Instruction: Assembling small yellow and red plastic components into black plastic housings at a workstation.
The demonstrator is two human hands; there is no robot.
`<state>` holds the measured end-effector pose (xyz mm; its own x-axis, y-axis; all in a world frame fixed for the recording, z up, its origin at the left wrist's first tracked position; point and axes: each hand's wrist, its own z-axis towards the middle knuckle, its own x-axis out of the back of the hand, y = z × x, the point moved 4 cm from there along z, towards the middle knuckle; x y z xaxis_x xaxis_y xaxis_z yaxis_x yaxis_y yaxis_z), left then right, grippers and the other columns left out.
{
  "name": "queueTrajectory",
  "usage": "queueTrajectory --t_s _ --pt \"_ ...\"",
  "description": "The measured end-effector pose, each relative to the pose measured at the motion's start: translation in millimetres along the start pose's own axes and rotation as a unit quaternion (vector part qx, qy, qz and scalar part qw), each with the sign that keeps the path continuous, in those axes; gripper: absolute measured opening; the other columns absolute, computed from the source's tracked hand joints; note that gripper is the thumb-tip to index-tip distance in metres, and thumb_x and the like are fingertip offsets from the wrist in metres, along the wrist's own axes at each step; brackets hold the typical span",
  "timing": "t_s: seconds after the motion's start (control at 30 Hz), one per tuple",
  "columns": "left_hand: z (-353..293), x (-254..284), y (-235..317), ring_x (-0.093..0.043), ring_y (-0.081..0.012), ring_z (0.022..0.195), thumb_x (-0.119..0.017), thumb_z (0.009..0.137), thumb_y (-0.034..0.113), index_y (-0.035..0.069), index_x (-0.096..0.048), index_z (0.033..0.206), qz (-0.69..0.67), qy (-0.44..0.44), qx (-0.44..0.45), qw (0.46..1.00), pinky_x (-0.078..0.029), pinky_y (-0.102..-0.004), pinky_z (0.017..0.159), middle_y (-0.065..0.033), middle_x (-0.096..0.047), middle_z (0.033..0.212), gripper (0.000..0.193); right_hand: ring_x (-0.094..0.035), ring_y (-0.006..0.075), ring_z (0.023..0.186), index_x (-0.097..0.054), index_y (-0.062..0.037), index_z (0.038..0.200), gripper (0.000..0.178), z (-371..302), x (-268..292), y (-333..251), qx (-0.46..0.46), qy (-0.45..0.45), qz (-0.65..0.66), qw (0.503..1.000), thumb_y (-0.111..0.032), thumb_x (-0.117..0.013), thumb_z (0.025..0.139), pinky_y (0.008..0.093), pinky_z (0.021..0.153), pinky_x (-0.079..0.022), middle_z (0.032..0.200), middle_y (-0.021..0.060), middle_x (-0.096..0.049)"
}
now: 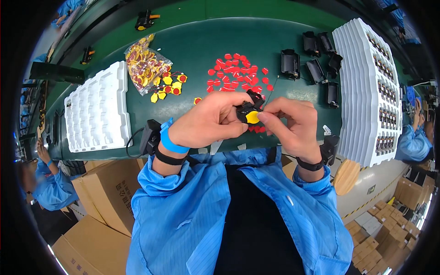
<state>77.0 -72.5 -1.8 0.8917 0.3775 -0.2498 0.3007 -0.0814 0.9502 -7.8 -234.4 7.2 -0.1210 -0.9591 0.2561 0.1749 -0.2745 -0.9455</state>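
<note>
My left hand [208,120] is closed around a small black plastic part [244,110], held just above the near side of the green table. A yellow disc with a tab [252,117] lies against the face of that part. My right hand [293,121] pinches at the disc's right edge with thumb and forefinger. A thin dark wire [273,88] rises from between the hands. Beyond them, many round red pieces [233,73] are scattered over the table. More yellow and red discs [168,86] lie to the left, beside a clear bag of the same discs [145,64].
An off-white moulded tray [98,107] stands at the left. Several black plastic housings [290,64] sit at the right, next to a tall stack of white trays [362,91] whose top one holds small parts. Cardboard boxes [107,192] are at the lower left. Other people in blue work at both sides.
</note>
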Motion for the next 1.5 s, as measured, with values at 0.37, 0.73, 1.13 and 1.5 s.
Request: queueTrajectory --t_s 0.37,0.73,1.13,1.5 --pt "-11 -10 12 -0.040 -0.0019 0.050 -0.060 0.090 -0.001 -0.001 -0.056 0.111 0.074 0.026 -0.014 0.997 -0.026 -0.0246 0.046 0.0027 -0.042 0.057 0.021 -0.059 0.0135 0.051 -0.066 0.0004 0.078 0.009 -9 -8 2 0.063 0.062 0.019 0.996 -0.001 -0.073 0.083 0.0257 0.049 -0.043 0.062 0.0069 -0.064" --pt "-18 -34 11 -0.046 -0.0252 0.054 -0.053 0.098 0.007 0.000 -0.050 0.111 0.138 0.095 -0.050 0.985 -0.035 -0.0360 0.053 -0.0126 -0.048 0.067 0.014 -0.059 0.0168 0.050 -0.063 0.0003 0.078 0.011 -19 -12 -12 0.139 0.117 -0.072 0.981 0.003 -0.074 0.077 0.0268 0.047 -0.042 0.063 0.0071 -0.060" --pt "-29 -42 8 -0.043 -0.0147 0.050 -0.055 0.100 0.008 -0.002 -0.054 0.109 0.113 0.120 -0.088 0.982 -0.035 -0.0306 0.051 -0.0070 -0.046 0.061 0.014 -0.071 0.0266 0.095 -0.063 0.0105 0.125 0.054 -21 -15 -9 0.085 0.062 0.117 0.988 -0.012 -0.072 0.077 0.0336 0.087 -0.054 0.114 0.0227 -0.070" --pt "-40 -60 3 -0.051 -0.0133 0.051 -0.057 0.099 0.008 -0.003 -0.057 0.110 0.183 0.186 -0.172 0.950 -0.039 -0.0278 0.052 -0.0059 -0.051 0.064 0.015 -0.073 0.0335 0.095 -0.067 0.0140 0.115 0.051 -36 -18 -11 0.154 0.167 0.056 0.972 -0.008 -0.075 0.070 0.0324 0.085 -0.055 0.109 0.0337 -0.068"
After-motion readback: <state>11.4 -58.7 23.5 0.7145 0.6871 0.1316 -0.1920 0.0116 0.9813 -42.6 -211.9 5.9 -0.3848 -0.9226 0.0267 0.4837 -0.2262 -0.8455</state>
